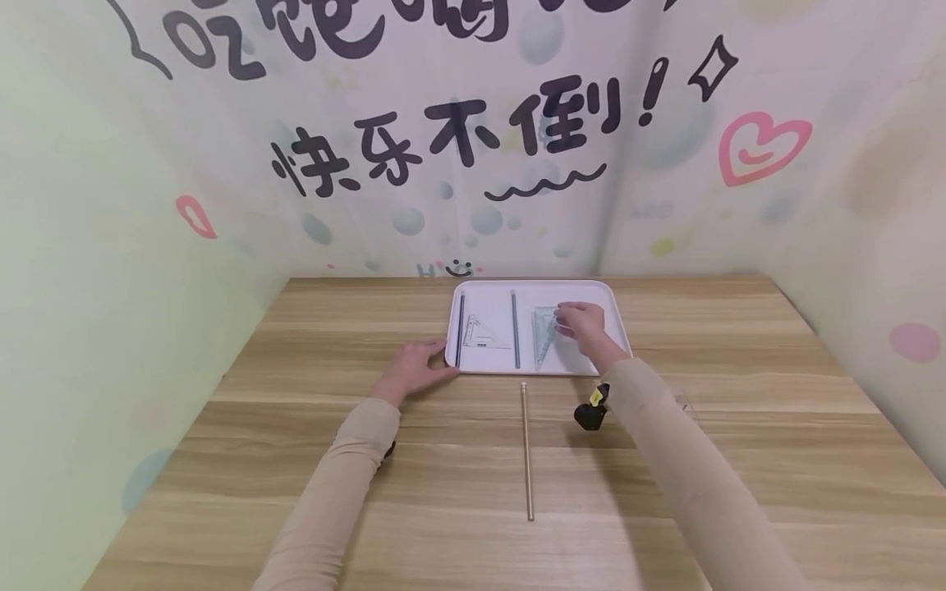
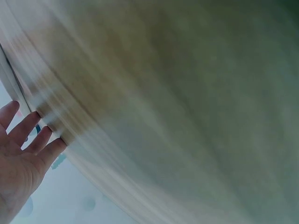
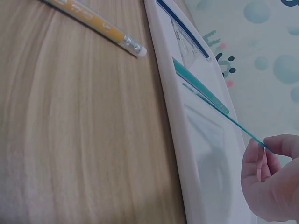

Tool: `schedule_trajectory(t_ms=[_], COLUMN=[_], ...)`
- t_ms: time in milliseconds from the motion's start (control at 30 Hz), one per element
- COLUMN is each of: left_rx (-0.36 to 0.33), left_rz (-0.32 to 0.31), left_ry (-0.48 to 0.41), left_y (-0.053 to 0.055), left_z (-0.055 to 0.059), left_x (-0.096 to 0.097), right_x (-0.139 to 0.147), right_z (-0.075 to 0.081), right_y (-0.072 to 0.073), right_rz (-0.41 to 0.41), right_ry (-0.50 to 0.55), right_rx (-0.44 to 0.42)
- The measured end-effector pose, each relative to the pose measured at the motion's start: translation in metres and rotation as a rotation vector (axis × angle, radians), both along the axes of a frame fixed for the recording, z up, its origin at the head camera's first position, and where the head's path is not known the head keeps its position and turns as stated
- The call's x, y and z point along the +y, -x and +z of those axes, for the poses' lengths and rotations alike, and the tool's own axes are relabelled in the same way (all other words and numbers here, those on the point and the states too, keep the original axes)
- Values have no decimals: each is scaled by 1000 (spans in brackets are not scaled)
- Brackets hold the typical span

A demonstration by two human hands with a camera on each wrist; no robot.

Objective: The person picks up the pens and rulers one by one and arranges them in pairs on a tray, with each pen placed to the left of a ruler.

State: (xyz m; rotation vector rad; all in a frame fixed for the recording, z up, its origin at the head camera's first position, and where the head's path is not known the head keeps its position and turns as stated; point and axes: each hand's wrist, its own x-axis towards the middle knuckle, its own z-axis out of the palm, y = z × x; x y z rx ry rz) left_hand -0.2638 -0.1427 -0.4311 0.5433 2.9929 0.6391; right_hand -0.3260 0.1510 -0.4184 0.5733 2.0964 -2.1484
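Observation:
My right hand (image 1: 586, 325) pinches a see-through teal set square (image 1: 544, 330) between thumb and fingers, over the right part of a white tray (image 1: 569, 284). In the right wrist view the set square (image 3: 224, 112) appears edge-on, tilted above the tray floor. At the tray's front left corner is my left hand (image 1: 415, 368), its fingers extended and spread at the rim. Inside the tray, a dark pencil (image 1: 461, 336) lies along the left side, with a clear set square (image 1: 484, 335) beside it. A teal pencil (image 1: 516, 328) lies near the middle.
A yellow-gold pencil (image 1: 528, 451) with a white eraser lies on the wooden table (image 1: 443, 509) in front of the tray. Partly behind the right forearm is a clear object (image 1: 686, 405). A printed cloth (image 1: 414, 164) hangs behind the table.

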Motion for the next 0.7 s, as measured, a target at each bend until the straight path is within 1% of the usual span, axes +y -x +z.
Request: schedule_trajectory(t_ms=[67, 100, 233, 500, 700], left_rx=[0, -14, -12, -19, -16], left_rz=[6, 9, 19, 25, 22], left_ry=[6, 3, 26, 41, 51], left_y=[0, 1, 3, 3, 3], left_z=[0, -1, -2, -2, -2], left_x=[0, 0, 1, 1, 0], right_x=[-2, -2, -3, -5, -11], right_z=[-1, -1, -2, -3, -2], right_y=[2, 2, 3, 6, 8], right_rz=[-6, -8, -16, -24, 1], right_ry=[6, 3, -12, -4, -10], right_rx=[7, 6, 0, 15, 11])
